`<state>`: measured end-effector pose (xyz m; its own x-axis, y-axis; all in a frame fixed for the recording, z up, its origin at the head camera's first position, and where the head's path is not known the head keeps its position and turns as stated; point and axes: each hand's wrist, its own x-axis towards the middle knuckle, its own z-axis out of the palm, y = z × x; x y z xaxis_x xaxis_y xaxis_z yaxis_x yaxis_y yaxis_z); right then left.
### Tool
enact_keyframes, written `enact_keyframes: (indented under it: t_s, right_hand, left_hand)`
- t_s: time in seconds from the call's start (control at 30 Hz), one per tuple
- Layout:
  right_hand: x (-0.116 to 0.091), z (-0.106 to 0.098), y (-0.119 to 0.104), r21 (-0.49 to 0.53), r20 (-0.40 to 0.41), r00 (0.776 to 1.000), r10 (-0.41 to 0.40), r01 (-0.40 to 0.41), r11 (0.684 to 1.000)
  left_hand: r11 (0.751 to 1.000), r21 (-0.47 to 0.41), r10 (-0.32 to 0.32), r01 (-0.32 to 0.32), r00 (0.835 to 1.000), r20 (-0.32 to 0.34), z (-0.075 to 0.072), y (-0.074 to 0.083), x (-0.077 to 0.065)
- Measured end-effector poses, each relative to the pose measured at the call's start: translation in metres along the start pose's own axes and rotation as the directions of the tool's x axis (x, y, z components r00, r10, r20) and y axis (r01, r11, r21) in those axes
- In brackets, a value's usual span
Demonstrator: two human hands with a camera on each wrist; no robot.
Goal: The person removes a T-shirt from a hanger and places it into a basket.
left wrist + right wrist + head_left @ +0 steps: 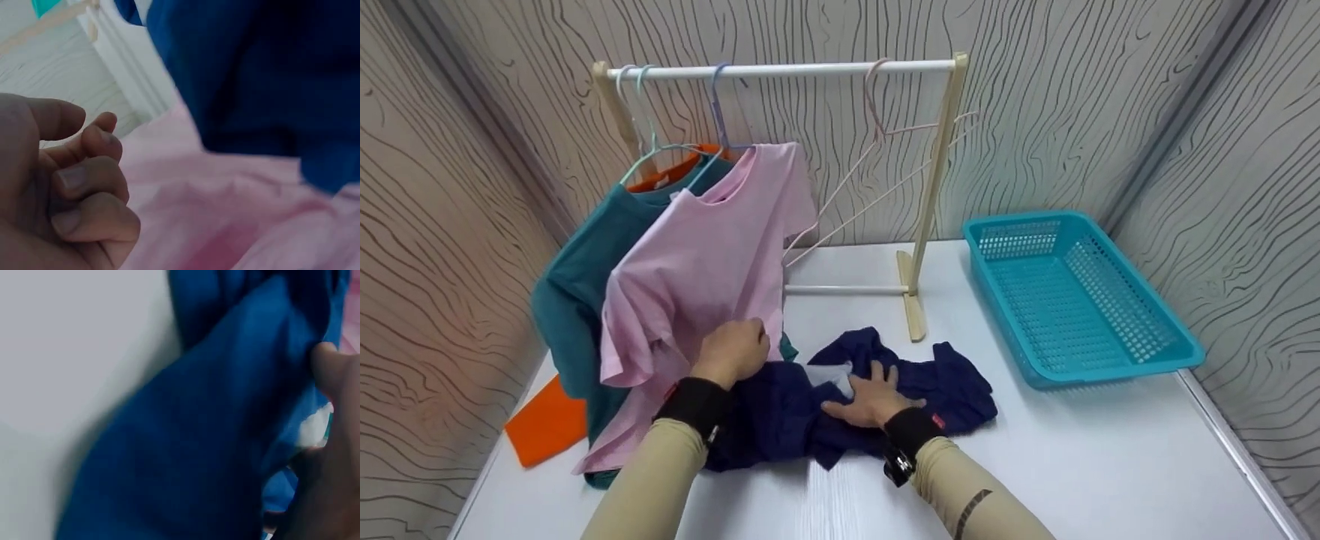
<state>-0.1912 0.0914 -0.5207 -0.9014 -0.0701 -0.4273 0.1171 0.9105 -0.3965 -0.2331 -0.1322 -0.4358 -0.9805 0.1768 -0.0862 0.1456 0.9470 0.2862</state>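
Navy garment point(780, 420) is lying crumpled on the counter point(1110, 465), about midway between the left and right edges, its left end bordering the pink T-shirt point(720, 247). A pale grey patch point(829, 375) is showing in its folds. Your right hand point(874, 401) is resting on the navy cloth, fingers spread wide. Your left hand point(735, 349) is hovering at the garment's left end, in front of the pink T-shirt; its fingers are curling loosely and holding nothing, a narrow gap showing at the thumb. Contact with the pink cloth: cannot tell.

The rack point(934, 180) is standing toward the far edge, with the pink T-shirt and a teal shirt point(577, 300) hanging at its left and a pale pink hanger point(876, 105) near its right end. Orange cloth point(547, 424) is showing near the left edge. The turquoise basket point(1080, 307) is sitting by the far right corner.
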Motion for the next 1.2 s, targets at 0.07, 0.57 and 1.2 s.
enact_keyframes:
  t_s: [0.07,0.57,1.2]
  right_hand:
    - [0.0,0.003,0.004,-0.086,-0.044,0.999,-0.029,0.025,0.996]
    - [-0.008,-0.028,0.084,-0.23,-0.177,0.966,-0.186,0.143,0.963]
    - [-0.029,-0.024,0.07,-0.238,0.0,0.998,-0.063,0.061,0.969]
  left_hand:
    - [1.0,-0.006,-0.011,0.011,1.0,0.021,0.004,0.002,-0.001]
    - [0.998,-0.055,0.043,-0.036,0.991,0.125,0.019,0.0,-0.003]
    - [0.998,-0.063,0.027,-0.015,0.979,0.2,0.027,0.004,-0.007]
